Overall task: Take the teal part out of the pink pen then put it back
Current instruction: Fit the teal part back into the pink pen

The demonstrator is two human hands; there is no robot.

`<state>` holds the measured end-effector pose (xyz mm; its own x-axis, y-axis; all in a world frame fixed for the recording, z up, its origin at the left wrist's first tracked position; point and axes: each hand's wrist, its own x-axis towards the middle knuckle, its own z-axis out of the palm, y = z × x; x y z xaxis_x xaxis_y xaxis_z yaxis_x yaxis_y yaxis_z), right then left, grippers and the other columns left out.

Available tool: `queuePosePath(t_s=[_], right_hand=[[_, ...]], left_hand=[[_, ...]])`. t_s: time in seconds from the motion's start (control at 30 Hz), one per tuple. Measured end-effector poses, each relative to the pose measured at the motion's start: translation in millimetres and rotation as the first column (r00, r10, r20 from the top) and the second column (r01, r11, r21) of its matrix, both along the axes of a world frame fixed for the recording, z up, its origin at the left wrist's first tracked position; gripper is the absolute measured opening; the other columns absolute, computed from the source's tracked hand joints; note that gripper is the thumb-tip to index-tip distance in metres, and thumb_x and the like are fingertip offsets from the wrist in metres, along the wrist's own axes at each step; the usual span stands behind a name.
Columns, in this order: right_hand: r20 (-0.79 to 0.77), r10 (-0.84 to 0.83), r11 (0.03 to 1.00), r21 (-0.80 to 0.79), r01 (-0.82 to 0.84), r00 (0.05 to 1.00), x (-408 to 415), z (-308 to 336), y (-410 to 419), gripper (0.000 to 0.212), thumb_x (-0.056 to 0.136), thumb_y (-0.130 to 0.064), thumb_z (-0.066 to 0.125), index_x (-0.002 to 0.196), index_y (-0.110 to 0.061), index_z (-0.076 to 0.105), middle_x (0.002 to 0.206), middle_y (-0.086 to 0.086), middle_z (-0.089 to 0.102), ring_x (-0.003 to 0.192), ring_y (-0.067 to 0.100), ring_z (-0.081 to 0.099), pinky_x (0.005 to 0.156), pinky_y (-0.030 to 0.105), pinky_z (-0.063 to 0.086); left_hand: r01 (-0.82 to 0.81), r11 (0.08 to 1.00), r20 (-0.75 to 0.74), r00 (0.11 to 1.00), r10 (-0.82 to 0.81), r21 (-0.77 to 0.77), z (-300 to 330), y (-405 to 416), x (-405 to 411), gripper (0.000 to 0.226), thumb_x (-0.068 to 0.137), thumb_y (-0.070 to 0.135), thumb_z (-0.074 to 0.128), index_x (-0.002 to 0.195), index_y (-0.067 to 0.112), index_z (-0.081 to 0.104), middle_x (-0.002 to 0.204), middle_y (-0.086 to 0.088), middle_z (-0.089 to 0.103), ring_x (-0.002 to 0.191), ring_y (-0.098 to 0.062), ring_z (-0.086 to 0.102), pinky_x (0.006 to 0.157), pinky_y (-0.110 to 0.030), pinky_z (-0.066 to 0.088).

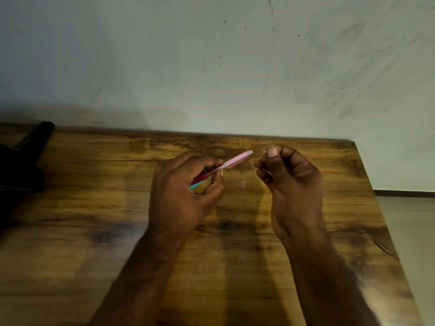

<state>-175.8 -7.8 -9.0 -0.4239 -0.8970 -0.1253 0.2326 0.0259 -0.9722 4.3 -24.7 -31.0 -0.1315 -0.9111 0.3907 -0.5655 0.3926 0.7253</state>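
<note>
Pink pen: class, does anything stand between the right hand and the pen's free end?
Nothing visible does. The left hand grips the pen, whose pale end points at the right hand. Only open air above the table separates them. Whether the right hand's curled fingers pinch anything cannot be told.

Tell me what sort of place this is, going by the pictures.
Probably a plain room in a home or small workspace: a dark-grained wooden table stands against a scuffed, marked whitish wall, with a strip of pale floor to its right. A black object, too dark to identify, sits at the table's left edge.
</note>
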Motion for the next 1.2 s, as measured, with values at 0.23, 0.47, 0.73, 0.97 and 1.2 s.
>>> queuePosePath(t_s=[0.23,0.47,0.73,0.97,1.2], right_hand=[[0.132,0.061,0.998,-0.031,-0.057,0.989,4.5,3.1,1.2,0.01,0.099,-0.008,0.062,0.092,-0.008,0.069,0.078,-0.002,0.073,0.077,0.012,0.071,0.073,0.03,0.06],[0.088,0.068,0.997,-0.037,-0.065,0.994,4.2,2.9,1.3,0.01,0.1,-0.005,0.062,0.094,-0.006,0.07,0.083,0.003,0.073,0.08,0.016,0.072,0.075,0.032,0.061],[0.045,0.081,0.997,-0.021,-0.08,0.996,4.3,0.8,1.3,0.01,0.102,-0.006,0.059,0.098,-0.003,0.068,0.087,0.011,0.073,0.08,0.019,0.074,0.079,0.036,0.063],[-0.005,0.095,0.995,0.003,-0.095,0.995,4.3,-1.9,0.7,0.011,0.104,-0.007,0.058,0.101,0.001,0.065,0.089,0.018,0.071,0.077,0.023,0.073,0.076,0.036,0.063],[-0.248,0.148,0.989,0.031,-0.145,0.957,-1.4,-2.5,1.6,0.015,0.105,-0.004,0.055,0.097,-0.013,0.063,0.087,0.0,0.072,0.084,0.021,0.077,0.075,0.033,0.064]], left_hand=[[0.032,0.998,0.015,0.999,-0.032,-0.046,-1.2,2.6,-4.6,0.026,0.088,0.029,0.075,0.11,0.018,0.079,0.102,0.01,0.074,0.089,-0.013,0.069,0.081,-0.054,0.055],[0.027,0.999,0.03,0.999,-0.026,-0.037,2.0,3.0,-5.3,0.026,0.088,0.031,0.072,0.109,0.018,0.079,0.101,0.015,0.069,0.088,-0.01,0.066,0.081,-0.052,0.055],[0.017,1.0,0.018,1.0,-0.017,-0.019,2.2,3.2,-4.8,0.025,0.088,0.03,0.073,0.11,0.018,0.079,0.1,0.014,0.07,0.088,-0.013,0.068,0.081,-0.054,0.056],[0.017,0.999,0.045,0.999,-0.015,-0.04,-0.2,1.6,-2.3,0.026,0.088,0.031,0.073,0.11,0.018,0.079,0.101,0.009,0.075,0.089,-0.014,0.069,0.082,-0.055,0.055],[0.023,0.998,0.073,0.997,-0.019,-0.06,-2.2,0.4,-0.6,0.025,0.09,0.031,0.071,0.108,0.017,0.08,0.099,0.007,0.076,0.089,-0.013,0.069,0.086,-0.055,0.053]])
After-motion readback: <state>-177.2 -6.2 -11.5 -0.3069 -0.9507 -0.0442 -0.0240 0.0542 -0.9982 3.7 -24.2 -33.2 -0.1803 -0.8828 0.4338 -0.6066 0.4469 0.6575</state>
